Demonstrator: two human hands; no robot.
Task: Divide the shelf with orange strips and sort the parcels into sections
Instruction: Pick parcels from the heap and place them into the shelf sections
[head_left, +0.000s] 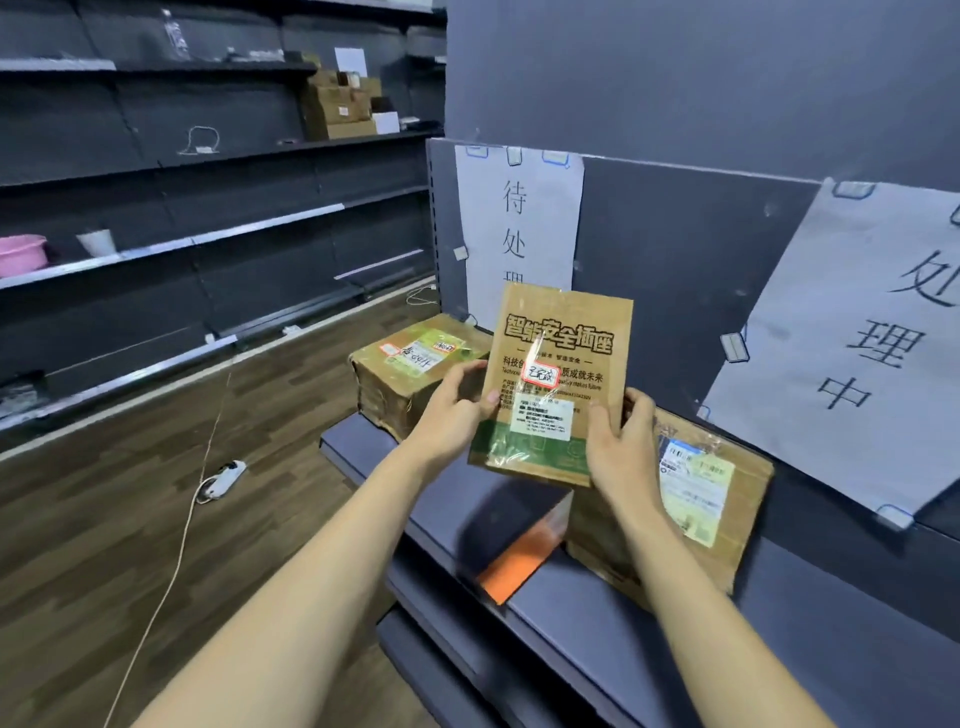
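- We hold a flat brown parcel (553, 384) upright above the grey shelf (597, 608), with its printed face turned towards us.
- Our left hand (452, 410) grips the parcel's left edge, thumb on the front and fingers behind it.
- Our right hand (621, 436) clasps the lower right edge the same way, so both hands are closed on this one parcel.
- A small red-bordered sticker (541, 374) sits near the middle of the parcel's face, and a white shipping label (543, 421) lies just below it under clear tape.
- One orange strip (522, 558) lies across the shelf from back to front — its near end reaches the shelf's front edge.
- To the left of the strip, a taped cardboard box (410, 374) stands on the shelf's far end, with labels on its top.
- To the right of the strip and just beside it, a second cardboard parcel (691, 509) leans back against the shelf's rear panel — our right wrist covers part of it.
- Two white paper signs hang on the rear panel: the left sign (519, 218) behind the taped box, the right sign (852, 343) above the leaning parcel.
- Neither box is open, so we cannot tell what they contain.
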